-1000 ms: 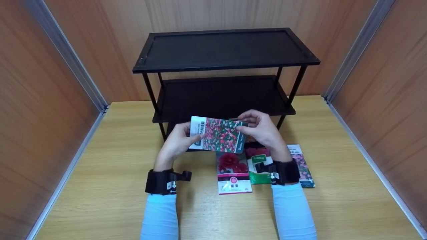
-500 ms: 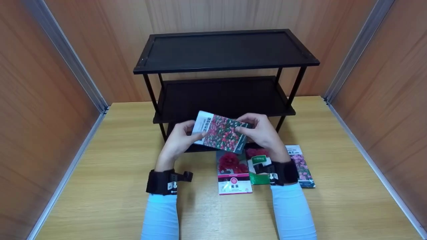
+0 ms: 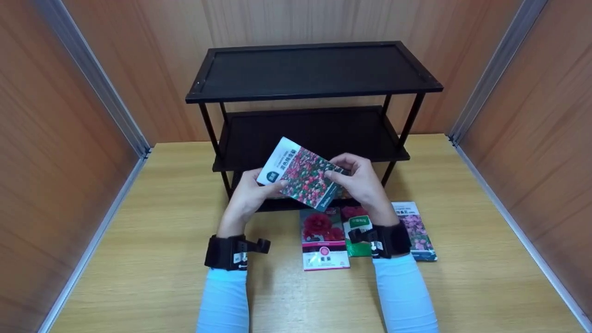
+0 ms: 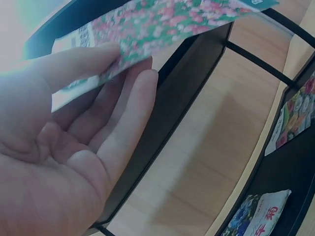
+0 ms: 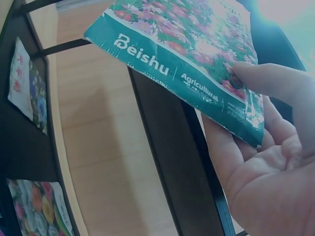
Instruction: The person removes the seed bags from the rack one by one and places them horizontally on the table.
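A flower seed packet (image 3: pixel 305 175) with pink blossoms, a white top and a green bottom band is held in the air before the shelf's front. It slants, its white end up and to the left. My left hand (image 3: pixel 247 196) pinches its left edge, thumb on the printed face and fingers behind. On the opposite side, my right hand (image 3: pixel 363 182) pinches the packet near the green band, which reads "Beishu" in the right wrist view. Three more seed packets lie on the table: a red-flowered one (image 3: pixel 323 240), a green-and-white one (image 3: pixel 358 226) partly under my right wrist, and a purple-flowered one (image 3: pixel 417 231).
A black three-tier shelf rack (image 3: pixel 305 69) stands against the wooden back wall. On its lowest tier, the left wrist view shows a blue-flowered packet (image 4: pixel 258 216) and a multicoloured packet (image 4: pixel 298 115). Wooden panels (image 3: pixel 532 138) close in both sides of the table.
The held packet has turned clockwise from nearly level to a steep slant, its white end rising. Both hands keep their pinch and have barely moved. The packets on the table stay put.
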### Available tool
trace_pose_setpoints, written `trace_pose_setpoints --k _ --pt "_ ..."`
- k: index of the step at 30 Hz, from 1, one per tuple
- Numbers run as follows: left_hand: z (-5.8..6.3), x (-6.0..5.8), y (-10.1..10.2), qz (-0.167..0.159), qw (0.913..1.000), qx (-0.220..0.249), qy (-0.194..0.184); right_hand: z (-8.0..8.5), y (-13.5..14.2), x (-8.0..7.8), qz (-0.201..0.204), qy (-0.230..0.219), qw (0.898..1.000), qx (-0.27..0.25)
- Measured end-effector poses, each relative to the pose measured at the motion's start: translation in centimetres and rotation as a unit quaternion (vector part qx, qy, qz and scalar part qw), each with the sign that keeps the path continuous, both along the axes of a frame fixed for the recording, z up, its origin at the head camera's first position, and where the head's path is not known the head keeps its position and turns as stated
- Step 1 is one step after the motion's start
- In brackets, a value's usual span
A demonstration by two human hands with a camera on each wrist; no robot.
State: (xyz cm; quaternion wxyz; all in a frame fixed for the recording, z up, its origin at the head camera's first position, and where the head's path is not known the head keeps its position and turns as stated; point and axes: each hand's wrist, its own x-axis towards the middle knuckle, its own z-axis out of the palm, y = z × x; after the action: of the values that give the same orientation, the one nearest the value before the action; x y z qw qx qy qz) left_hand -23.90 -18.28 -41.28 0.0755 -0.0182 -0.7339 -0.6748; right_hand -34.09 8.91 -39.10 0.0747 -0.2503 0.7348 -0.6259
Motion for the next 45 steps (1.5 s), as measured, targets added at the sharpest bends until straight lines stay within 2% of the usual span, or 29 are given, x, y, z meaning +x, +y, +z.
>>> trace_pose_setpoints --k 7,12,21,31,40,45 --pt "0.2 0.5 -0.1 0.015 0.9994 -0.029 0.006 0.0 0.2 0.1 0.020 0.013 1.000 0.018" --pt "0.4 0.6 -0.3 0.018 0.9993 -0.033 0.004 0.1 0.2 0.2 0.034 0.033 0.999 0.026" --pt "0.2 0.4 0.3 0.017 0.9979 -0.062 -0.007 -0.1 -0.7 0.7 0.041 0.053 0.994 0.092" --pt "0.4 0.2 0.6 -0.011 0.9996 -0.024 -0.009 0.2 -0.5 0.6 0.025 0.042 0.997 0.052" --pt "0.3 0.1 0.7 0.001 0.9993 -0.034 -0.011 0.0 -1.1 0.8 0.032 0.002 0.999 0.043" --pt "0.3 0.5 0.4 -0.011 0.9978 -0.066 -0.002 0.2 -0.9 0.9 0.034 -0.006 0.999 0.037"
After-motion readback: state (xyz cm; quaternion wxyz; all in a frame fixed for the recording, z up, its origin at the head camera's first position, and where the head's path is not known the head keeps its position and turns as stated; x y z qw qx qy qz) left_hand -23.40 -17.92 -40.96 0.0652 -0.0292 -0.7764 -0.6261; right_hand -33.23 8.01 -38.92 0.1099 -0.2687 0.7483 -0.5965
